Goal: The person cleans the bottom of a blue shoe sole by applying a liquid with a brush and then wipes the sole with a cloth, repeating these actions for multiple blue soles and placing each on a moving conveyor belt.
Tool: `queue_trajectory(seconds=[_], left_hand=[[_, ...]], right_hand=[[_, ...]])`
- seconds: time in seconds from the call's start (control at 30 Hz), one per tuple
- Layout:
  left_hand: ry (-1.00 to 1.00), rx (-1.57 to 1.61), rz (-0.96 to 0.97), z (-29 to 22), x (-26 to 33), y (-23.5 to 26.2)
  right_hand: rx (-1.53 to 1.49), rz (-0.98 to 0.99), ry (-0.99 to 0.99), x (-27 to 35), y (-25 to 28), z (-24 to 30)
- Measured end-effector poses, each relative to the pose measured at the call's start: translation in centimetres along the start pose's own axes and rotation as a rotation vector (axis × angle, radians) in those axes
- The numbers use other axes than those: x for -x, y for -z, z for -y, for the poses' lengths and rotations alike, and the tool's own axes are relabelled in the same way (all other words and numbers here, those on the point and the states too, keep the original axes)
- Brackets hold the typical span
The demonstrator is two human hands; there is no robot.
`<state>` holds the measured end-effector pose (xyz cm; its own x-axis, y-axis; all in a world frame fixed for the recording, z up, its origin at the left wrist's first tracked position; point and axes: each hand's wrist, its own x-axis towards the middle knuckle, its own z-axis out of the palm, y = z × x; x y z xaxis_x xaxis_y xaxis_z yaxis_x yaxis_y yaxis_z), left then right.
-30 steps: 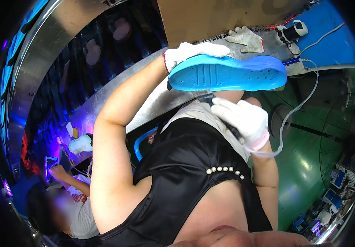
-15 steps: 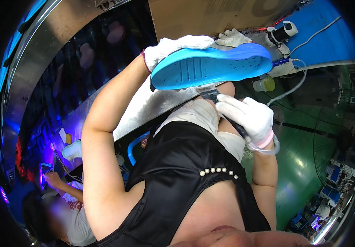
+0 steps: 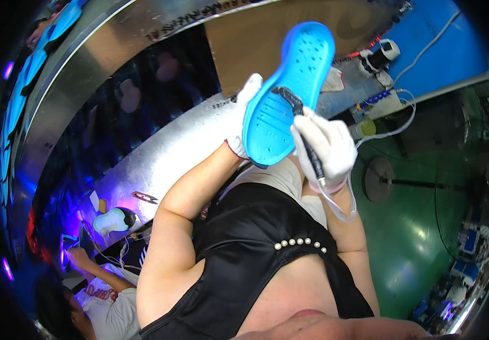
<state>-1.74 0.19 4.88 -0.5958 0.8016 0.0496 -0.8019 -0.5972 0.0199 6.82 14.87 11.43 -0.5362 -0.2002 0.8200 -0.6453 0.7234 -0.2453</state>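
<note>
My left hand (image 3: 241, 122), in a white glove, grips the edge of a bright blue shoe sole (image 3: 304, 62) from its left side. The sole stands tilted, its holed end pointing up and away and its grooved inner face toward me. In my gloved right hand (image 3: 329, 147) is a black brush (image 3: 294, 102) with a thin pale tube running from its handle end. The brush head lies over the middle of the sole's inner face and appears to touch it. Fingers of my left hand behind the sole are hidden.
A metal worktop (image 3: 154, 147) curves along a dark opening with pinkish soles inside. Red snips (image 3: 145, 197) and a pale shoe piece (image 3: 111, 222) lie at left, near another person's arm (image 3: 100, 272). Cardboard (image 3: 244, 45) stands behind; a yellow-green container (image 3: 364, 129) sits at right.
My left hand has turned the sole from lying sideways to pointing up and away, inner face toward me. My right hand has brought the brush up from below the sole onto its inner face.
</note>
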Motion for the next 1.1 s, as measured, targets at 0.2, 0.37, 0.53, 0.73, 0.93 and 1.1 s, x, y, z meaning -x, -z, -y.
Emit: queue_trajectory(seconds=[0.2, 0.37, 0.53, 0.73, 0.93, 1.1], left_hand=[[-0.159, -0.163, -0.108, -0.5, 5.5, 0.5], [-0.151, -0.268, 0.158, -2.6, 12.9, -9.1], [-0.317, -0.592, 0.422, -14.5, 14.3, -20.7], [-1.479, -0.720, -0.383, -26.2, 15.2, -29.0], [-0.770, -2.575, -1.344, -22.4, 16.0, -25.1], [-0.613, -2.754, -1.720, -22.4, 14.7, -24.5]], right_hand=[[-0.632, -0.074, -0.455, 2.3, 1.6, 0.9], [-0.828, -0.447, -0.667, 5.6, 2.6, -1.0], [-0.806, -0.304, -0.689, 4.8, 1.4, -0.8], [-0.891, -0.241, -0.846, 4.8, -0.2, 0.1], [-0.763, -0.120, -1.004, 6.0, 0.8, -1.1], [-0.897, -0.168, -1.017, 4.7, 0.4, -0.1]])
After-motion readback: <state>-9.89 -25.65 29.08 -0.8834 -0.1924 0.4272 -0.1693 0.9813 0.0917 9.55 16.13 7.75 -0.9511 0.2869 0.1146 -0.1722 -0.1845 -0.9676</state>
